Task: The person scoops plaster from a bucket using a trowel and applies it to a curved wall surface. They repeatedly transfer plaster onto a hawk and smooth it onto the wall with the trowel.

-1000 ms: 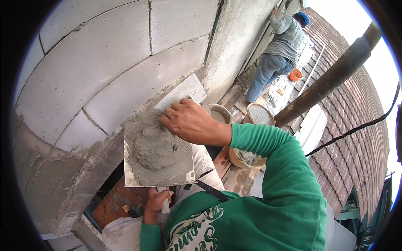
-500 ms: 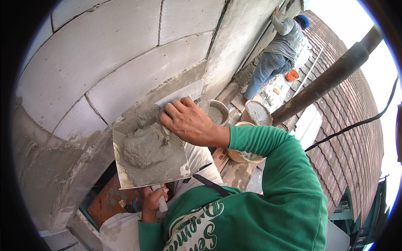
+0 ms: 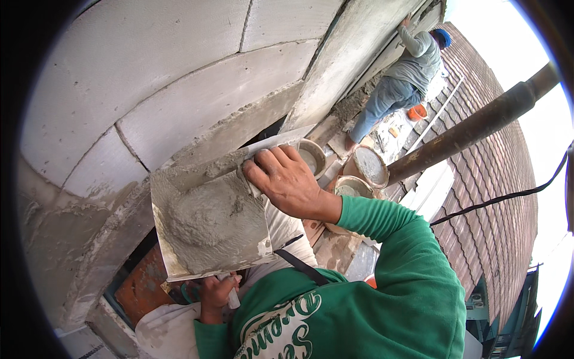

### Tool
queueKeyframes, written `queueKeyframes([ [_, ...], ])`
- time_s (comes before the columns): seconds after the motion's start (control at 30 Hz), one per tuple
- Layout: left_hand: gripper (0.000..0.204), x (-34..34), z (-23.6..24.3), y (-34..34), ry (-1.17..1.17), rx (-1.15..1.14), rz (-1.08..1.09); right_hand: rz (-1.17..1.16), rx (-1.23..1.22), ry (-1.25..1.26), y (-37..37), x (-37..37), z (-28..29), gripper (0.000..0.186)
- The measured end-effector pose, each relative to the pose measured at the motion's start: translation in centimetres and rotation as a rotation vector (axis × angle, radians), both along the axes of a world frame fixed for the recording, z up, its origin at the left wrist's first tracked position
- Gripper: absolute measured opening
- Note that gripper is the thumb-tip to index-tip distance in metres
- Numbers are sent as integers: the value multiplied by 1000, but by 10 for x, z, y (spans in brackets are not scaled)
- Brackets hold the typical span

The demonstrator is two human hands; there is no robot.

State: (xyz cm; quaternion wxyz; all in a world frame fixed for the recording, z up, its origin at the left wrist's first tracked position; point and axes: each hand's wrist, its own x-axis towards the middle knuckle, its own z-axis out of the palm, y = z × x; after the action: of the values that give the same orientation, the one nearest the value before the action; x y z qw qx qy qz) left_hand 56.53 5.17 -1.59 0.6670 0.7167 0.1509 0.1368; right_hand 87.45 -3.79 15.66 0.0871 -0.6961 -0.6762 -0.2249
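Note:
My left hand [image 3: 215,294] is closed round the pale handle beneath a square plastering hawk [image 3: 263,246], which it holds up in front of me near the wall. A rough mound of wet grey mortar [image 3: 206,212] covers most of the board. Above the hawk's right side, my right hand [image 3: 288,184] grips a plastering trowel by its handle. The trowel's long metal blade [image 3: 286,137] reaches past the knuckles toward the wall, with mortar along its left part. My right fingers hide most of the trowel handle.
A wall of pale blocks [image 3: 179,72] rises close on the left. Several buckets, one holding grey mix [image 3: 371,164], stand beyond my right hand. A thick pipe [image 3: 460,133] slants across the right, above a tiled roof [image 3: 496,161]. A co-worker [image 3: 412,69] stands farther along the wall.
My right hand and the trowel have shifted slightly right and down in the picture. The mortar mound looks flatter. The whole view has shifted a little; my left hand keeps hold of the hawk.

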Motion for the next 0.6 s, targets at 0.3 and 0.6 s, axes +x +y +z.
queueKeyframes([
  [0.3, 9, 16, -20, 30, 132, -321, 37, -34, -36, -20, 28, 19, -18, 34],
  [0.6, 10, 21, -45, 64, -20, 24, -46, -172, 118, 158, 60, 28, -23, 43],
])
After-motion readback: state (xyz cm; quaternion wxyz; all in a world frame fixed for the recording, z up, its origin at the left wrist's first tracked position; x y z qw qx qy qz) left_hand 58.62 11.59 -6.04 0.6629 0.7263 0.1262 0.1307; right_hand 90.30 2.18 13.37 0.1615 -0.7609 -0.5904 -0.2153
